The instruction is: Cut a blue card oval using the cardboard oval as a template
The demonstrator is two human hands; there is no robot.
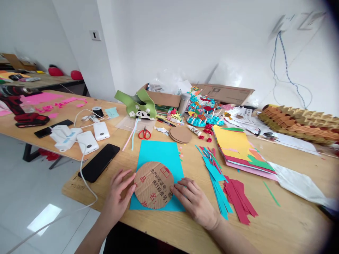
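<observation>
A round brown cardboard disc [153,185], printed with red and black characters, lies on a blue paper sheet [159,150] near the table's front edge. At its left edge, my left hand [120,190] has thumb and fingers apart, with fingertips touching the rim. My right hand [194,201] rests flat across the sheet's right side, its stretched fingers reaching the disc's right edge. Beyond the sheet are red-handled scissors [144,133] and a small stack of plain cardboard discs [180,134]. Blue paper strips [218,190] and dark red strips [239,199] lie right of my right hand.
A black phone [100,162], white power banks [88,141] and a trailing white cable [92,194] lie left. A red drill [25,109] stands farther left. Coloured paper sheets [235,141] are stacked right. Behind stand a green panda-decorated felt piece [140,106] and a cardboard box [165,99].
</observation>
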